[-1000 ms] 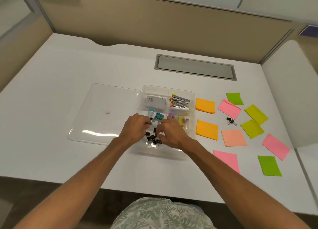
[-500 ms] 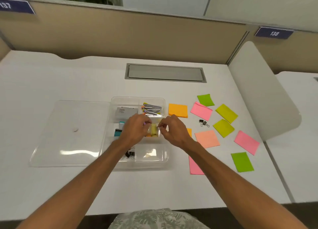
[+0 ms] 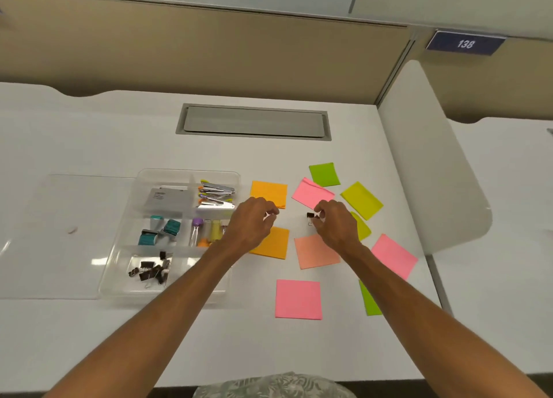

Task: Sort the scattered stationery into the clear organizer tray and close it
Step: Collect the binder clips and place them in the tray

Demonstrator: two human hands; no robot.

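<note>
1. Organizer tray [image 3: 136, 236], clear and divided into compartments, rests on the white desk [image 3: 89, 146] left of centre; its clear lid [image 3: 59, 248] lies flat on the desk, touching the tray's left side
2. Far-left compartment holds a grey box [image 3: 169, 198]; far-right compartment holds small staplers [image 3: 216, 195]
3. Middle-left compartment holds teal items [image 3: 161, 231]; middle-right compartment holds upright tubes [image 3: 206, 231], partly hidden by the left wrist
4. Near-left compartment holds a pile of black binder clips [image 3: 149, 270]
5. Right hand [image 3: 335, 225] is over the desk right of the tray, fingertips pinched on a single black binder clip [image 3: 310, 217] that sits between the pink note [image 3: 311, 192] and the salmon note [image 3: 315, 252]
6. Left hand [image 3: 251, 222] hovers just right of the tray's right wall, fingers curled inward; whether it holds anything cannot be told
7. Sticky notes lie scattered on the desk right of the tray: two orange notes [image 3: 269, 192], a green note [image 3: 324, 174], yellow-green notes [image 3: 362, 199], and further pink notes [image 3: 297, 299]
8. Grey recessed panel [image 3: 254, 122] sits in the desk beyond the tray
</note>
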